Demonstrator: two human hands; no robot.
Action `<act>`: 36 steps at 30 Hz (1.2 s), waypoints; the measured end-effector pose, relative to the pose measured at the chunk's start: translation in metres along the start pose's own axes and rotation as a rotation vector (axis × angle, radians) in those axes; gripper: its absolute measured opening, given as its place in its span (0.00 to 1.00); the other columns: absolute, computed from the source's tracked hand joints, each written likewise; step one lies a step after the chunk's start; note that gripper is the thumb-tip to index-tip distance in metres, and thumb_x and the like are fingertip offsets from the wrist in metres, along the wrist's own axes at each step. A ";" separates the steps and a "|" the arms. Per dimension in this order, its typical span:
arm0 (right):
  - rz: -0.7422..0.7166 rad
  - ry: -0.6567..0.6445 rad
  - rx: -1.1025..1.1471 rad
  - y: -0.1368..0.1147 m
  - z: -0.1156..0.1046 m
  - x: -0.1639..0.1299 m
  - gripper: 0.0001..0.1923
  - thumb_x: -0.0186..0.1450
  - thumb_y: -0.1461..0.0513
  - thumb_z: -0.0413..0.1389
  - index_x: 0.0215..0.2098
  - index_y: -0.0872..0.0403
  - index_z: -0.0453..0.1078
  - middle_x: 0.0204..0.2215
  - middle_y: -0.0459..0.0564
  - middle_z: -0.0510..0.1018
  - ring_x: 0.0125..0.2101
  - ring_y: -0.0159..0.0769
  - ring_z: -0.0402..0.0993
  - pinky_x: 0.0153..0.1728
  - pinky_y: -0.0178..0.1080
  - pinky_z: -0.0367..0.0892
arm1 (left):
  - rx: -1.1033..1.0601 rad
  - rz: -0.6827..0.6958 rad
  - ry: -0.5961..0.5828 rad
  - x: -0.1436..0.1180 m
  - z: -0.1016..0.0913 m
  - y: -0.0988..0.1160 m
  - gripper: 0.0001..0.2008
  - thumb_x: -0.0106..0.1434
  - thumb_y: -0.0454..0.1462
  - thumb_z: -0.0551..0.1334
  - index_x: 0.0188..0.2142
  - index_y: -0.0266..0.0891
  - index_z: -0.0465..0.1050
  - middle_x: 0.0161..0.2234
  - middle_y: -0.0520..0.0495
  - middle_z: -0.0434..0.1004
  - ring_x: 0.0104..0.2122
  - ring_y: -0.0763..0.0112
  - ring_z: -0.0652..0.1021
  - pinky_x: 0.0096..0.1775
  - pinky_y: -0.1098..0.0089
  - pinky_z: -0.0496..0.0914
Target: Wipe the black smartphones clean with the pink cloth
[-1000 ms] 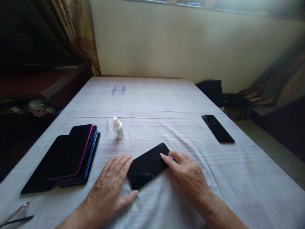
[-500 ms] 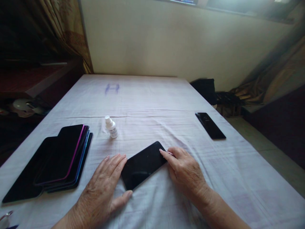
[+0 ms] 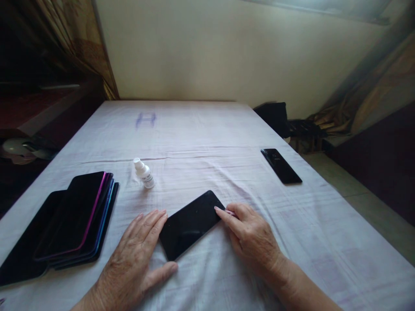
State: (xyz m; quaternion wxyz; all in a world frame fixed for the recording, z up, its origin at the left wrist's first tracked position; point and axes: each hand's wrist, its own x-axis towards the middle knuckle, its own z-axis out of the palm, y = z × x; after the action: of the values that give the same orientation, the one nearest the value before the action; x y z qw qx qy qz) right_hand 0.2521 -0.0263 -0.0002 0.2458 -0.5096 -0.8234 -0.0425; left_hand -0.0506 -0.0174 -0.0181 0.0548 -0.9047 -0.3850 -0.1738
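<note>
Head view
Left hand [image 3: 136, 255]: lies flat and spread on the white cloth [image 3: 207, 134], palm down, fingertips against the left long edge of the black phone [image 3: 189, 224], thumb near its lower corner; it grips nothing.
Right hand [image 3: 251, 237]: loosely curled, forefinger stretched to the phone's right upper edge; a thin pink piece [image 3: 231, 212] shows under that finger, perhaps pinched, too small to be sure.
Black phone: 1, face up, tilted, between both hands.
Left side: a stack of phones [image 3: 69, 220].
Behind: a small white bottle [image 3: 144, 173].
Far right: 1 more dark phone [image 3: 281, 166], well apart.
</note>
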 end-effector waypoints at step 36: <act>0.089 -0.168 0.099 0.012 -0.020 -0.002 0.21 0.64 0.72 0.51 0.49 0.50 0.77 0.37 0.52 0.77 0.35 0.36 0.74 0.36 0.36 0.70 | -0.038 -0.034 -0.013 0.004 -0.003 0.000 0.35 0.65 0.49 0.58 0.66 0.35 0.54 0.59 0.36 0.70 0.58 0.51 0.72 0.59 0.54 0.63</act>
State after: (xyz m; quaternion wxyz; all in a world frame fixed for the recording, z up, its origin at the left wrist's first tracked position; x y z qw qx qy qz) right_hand 0.2709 -0.0291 0.0143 0.2024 -0.5348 -0.8187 0.0520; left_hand -0.0488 -0.0157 -0.0135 0.0320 -0.9000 -0.3975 -0.1761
